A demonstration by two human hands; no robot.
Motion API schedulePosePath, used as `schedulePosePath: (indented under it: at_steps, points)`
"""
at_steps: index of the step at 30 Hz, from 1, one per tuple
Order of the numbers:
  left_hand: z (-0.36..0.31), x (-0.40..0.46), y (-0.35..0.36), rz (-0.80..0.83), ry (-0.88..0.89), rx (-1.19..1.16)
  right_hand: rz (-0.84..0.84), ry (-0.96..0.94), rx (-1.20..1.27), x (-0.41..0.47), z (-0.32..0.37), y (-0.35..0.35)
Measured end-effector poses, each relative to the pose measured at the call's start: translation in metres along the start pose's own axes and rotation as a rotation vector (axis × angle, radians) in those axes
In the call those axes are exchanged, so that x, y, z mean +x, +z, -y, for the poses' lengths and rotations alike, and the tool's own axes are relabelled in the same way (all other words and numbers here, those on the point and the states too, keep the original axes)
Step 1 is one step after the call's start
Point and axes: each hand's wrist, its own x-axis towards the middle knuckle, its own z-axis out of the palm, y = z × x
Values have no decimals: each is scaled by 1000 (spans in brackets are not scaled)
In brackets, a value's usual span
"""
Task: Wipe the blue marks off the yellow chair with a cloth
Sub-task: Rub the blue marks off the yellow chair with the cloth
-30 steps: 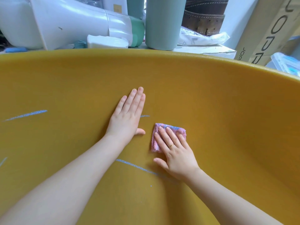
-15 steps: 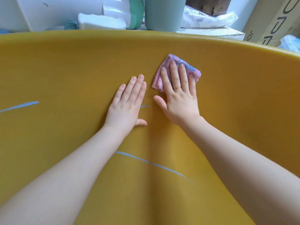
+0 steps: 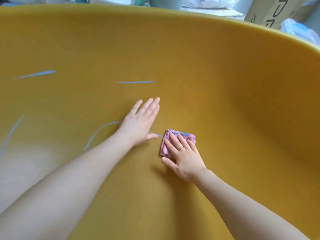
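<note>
Cloth (image 3: 180,135), pink and folded, lies on the chair (image 3: 225,84) near the middle, and my right hand (image 3: 186,158) presses it flat with straight fingers. My left hand (image 3: 140,122) rests flat and released on the chair, just left of the cloth. One blue mark (image 3: 156,134) shows between this hand and the cloth. I see other marks (image 3: 136,82) farther and to the left.

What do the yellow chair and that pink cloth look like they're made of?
The yellow chair looks like moulded plastic with a matte, faintly grainy finish: one smooth curved shell with a rounded rim and soft sheen. The pink cloth looks like fuzzy terry or microfibre, folded, its nap stained blue; the exact fibre can't be told.
</note>
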Motion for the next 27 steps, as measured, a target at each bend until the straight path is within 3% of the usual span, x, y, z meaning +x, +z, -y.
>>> schedulePosePath:
  at_steps: [2, 4, 14, 21, 27]
  points:
    - [-10, -24, 13, 166, 124, -51, 18, -34, 6, -19, 7, 10]
    - [-14, -36, 18, 239, 121, -81, 36, -37, 29, -31, 12, 17]
    - [-14, -36, 28, 292, -197, -143, -144, 86, -109, 38, -22, -14]
    - [-11, -35, 36, 284, -198, -196, -311, 181, -120, 84, -41, -41]
    - [3, -39, 31, 285, -113, -174, -103, -65, -48, 38, 9, 1]
